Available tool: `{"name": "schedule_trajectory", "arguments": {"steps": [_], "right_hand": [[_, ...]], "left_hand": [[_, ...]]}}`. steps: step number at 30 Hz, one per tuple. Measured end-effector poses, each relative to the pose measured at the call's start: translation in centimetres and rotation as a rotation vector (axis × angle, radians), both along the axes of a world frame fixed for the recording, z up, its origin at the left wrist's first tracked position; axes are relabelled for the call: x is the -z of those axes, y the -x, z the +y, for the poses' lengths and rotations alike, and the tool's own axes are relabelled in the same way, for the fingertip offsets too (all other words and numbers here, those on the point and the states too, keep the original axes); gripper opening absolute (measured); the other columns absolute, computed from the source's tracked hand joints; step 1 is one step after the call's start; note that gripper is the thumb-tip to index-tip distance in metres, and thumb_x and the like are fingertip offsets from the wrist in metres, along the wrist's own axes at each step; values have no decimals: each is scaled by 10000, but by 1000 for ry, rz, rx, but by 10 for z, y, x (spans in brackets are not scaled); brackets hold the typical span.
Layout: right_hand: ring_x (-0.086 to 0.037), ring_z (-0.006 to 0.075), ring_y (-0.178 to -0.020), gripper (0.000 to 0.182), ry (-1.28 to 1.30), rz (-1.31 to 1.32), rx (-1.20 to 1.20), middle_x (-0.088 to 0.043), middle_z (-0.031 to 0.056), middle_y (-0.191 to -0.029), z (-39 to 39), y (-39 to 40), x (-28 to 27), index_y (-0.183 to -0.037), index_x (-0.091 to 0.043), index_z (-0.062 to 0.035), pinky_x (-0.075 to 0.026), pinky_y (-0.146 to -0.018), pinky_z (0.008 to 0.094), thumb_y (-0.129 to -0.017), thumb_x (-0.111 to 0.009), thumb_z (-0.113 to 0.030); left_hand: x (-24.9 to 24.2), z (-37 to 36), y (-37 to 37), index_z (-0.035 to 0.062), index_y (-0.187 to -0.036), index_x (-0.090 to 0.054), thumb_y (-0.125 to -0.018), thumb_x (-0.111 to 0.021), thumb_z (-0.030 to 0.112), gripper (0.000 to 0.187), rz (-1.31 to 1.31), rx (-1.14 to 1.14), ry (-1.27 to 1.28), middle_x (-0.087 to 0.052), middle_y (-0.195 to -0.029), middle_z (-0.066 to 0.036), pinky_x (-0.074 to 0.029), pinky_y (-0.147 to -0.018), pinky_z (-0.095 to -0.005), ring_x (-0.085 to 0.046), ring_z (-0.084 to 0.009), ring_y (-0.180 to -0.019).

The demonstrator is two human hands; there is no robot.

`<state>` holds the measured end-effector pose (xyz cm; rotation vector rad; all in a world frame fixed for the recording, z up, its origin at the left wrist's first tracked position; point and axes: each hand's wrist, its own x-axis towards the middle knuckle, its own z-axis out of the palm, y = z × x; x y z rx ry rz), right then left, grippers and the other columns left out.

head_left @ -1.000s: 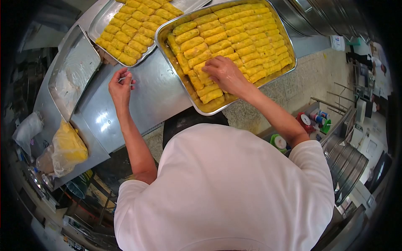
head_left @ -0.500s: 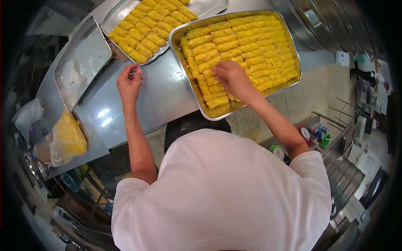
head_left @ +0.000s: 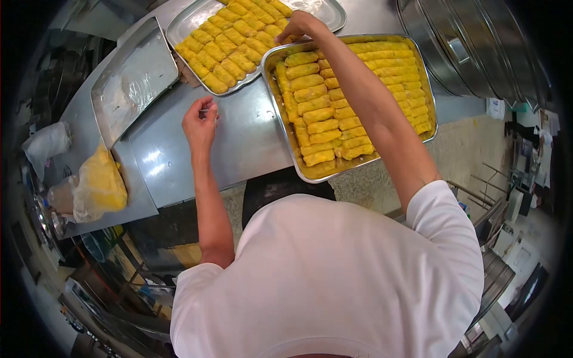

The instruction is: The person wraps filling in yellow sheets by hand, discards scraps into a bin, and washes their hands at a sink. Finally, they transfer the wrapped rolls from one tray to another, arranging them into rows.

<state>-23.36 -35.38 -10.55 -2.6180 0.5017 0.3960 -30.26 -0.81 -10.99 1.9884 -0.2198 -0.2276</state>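
Observation:
My right hand point(head_left: 303, 25) reaches across to the flat metal tray point(head_left: 334, 17) at the back. Its bent fingers close on a yellow roll at the right edge of the rows of yellow rolls point(head_left: 227, 45). Under my right forearm, a deep metal pan point(head_left: 290, 148) is packed with more yellow rolls point(head_left: 316, 110); the arm hides part of them. My left hand point(head_left: 200, 126) is raised over the steel table, just in front of the flat tray, fingers curled together. A thin pale item point(head_left: 209, 110) shows at its fingertips, too small to name.
To the left lies a shallow metal tray point(head_left: 128, 89) with clear plastic film on it. A plastic bag with yellow contents point(head_left: 102, 182) sits at the steel table's point(head_left: 179, 146) left end. Large stacked round metal containers point(head_left: 471, 45) stand at the back right.
My right hand has left the rolls in the deep pan and moved up and back to the flat tray. The left hand keeps its pose. The whole view has shifted slightly.

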Motion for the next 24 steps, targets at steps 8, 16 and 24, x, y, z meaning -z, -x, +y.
{"name": "schedule_trajectory", "arguments": {"steps": [8,16,24], "right_hand": [[-582,178,-570,423,-205,3,105,-633,90,-676,16,-2,5,-696,-660,12,-484,-534,347,-560,-863,-333],[-568,197,-559,245,-147,-176,-59,-648,101,-660,-19,20,-4,-754,-693,-39,-465,-536,336,-679,-715,-271],[-621,132,-750,447,-828,-558,416,-655,72,-859,72,207,-66,-999,-612,22,-503,-673,274,-690,-783,-251]], "left_hand": [[6,42,14,15,-1063,-629,-842,-629,104,238,146,-124,16,-626,-876,-49,-477,-522,-227,-605,-112,-669],[-19,13,18,-9,-1068,-619,-860,-627,111,240,131,-1,127,-639,-879,-61,-480,-547,-223,-606,-111,-686],[-62,-101,66,-79,-1257,-459,-886,-626,188,487,432,373,510,-614,-1022,-130,-562,-694,-297,-612,-153,-795]]}}
